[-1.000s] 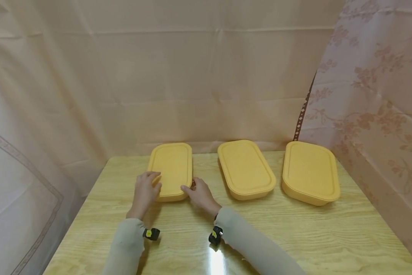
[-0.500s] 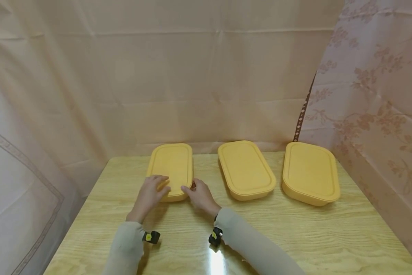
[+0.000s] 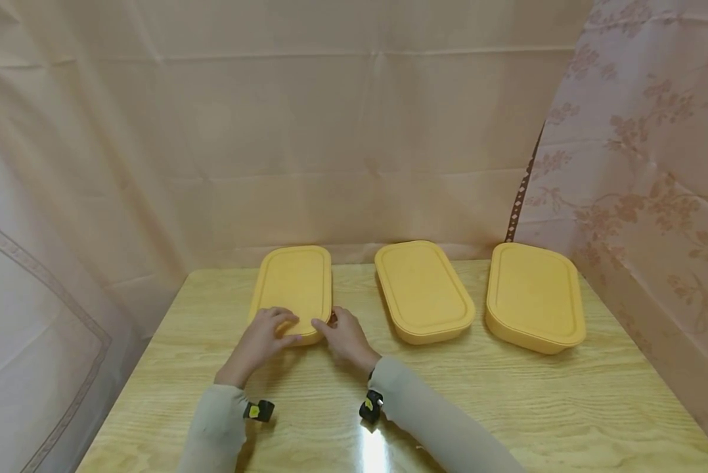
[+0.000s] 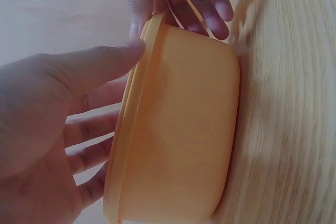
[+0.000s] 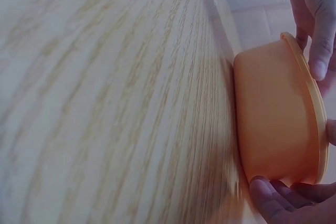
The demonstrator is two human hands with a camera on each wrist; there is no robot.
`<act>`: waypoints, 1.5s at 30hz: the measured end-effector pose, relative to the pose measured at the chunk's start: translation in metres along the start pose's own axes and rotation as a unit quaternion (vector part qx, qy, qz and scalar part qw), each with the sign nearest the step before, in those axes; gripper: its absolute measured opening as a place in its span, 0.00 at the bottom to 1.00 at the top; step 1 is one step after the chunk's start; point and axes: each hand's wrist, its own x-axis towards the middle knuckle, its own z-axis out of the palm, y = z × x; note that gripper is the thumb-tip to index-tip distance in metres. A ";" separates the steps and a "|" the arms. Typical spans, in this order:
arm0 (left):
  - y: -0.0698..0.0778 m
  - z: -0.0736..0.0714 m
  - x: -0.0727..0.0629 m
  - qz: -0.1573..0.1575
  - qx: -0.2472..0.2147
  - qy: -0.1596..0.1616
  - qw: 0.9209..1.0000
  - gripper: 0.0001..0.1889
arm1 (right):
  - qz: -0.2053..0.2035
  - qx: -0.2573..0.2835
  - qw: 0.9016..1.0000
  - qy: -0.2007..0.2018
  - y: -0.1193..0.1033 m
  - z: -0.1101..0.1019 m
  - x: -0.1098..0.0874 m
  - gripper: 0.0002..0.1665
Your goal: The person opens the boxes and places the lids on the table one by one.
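Observation:
A yellow lidded box (image 3: 295, 282) lies flat on the table at the left of the head view, lid on. My right hand (image 3: 348, 338) holds its near right corner, thumb on the lid's edge and fingers against the side wall. Across the near left part of the lid reaches my left hand (image 3: 256, 341), its thumb at the front rim. In the left wrist view the left thumb touches the rim of the box (image 4: 178, 124), while the other fingers spread loosely behind the lid. The right wrist view shows right fingertips (image 5: 262, 190) on the box's wall.
Two more yellow lidded boxes stand to the right, one in the middle (image 3: 423, 289) set at a slant and one farther right (image 3: 532, 295). The wooden table (image 3: 478, 394) ends at a beige curtain (image 3: 330, 131) behind. Floral cloth (image 3: 655, 164) hangs on the right.
My left hand has slid rightward and nearer along the lid, bringing its thumb to the front rim. The right hand and the boxes stay in place.

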 end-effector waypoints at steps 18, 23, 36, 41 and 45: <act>0.005 0.007 -0.003 0.037 0.039 0.063 0.997 0.15 | -0.006 0.003 1.000 -0.010 0.000 -0.001 0.001 0.20; 0.003 0.008 -0.004 0.055 0.045 0.072 0.995 0.13 | -0.017 0.009 1.000 -0.012 0.001 -0.004 -0.001 0.22; 0.003 0.010 -0.005 0.084 0.069 0.082 0.991 0.12 | -0.045 -0.022 0.998 -0.036 0.010 -0.004 0.003 0.29; 0.005 0.012 -0.006 0.108 0.081 0.085 0.987 0.12 | -0.041 -0.026 0.999 -0.024 0.011 -0.001 0.005 0.30; 0.006 0.014 -0.006 0.119 0.087 0.092 0.985 0.13 | -0.047 -0.037 0.998 -0.015 0.011 0.001 0.005 0.31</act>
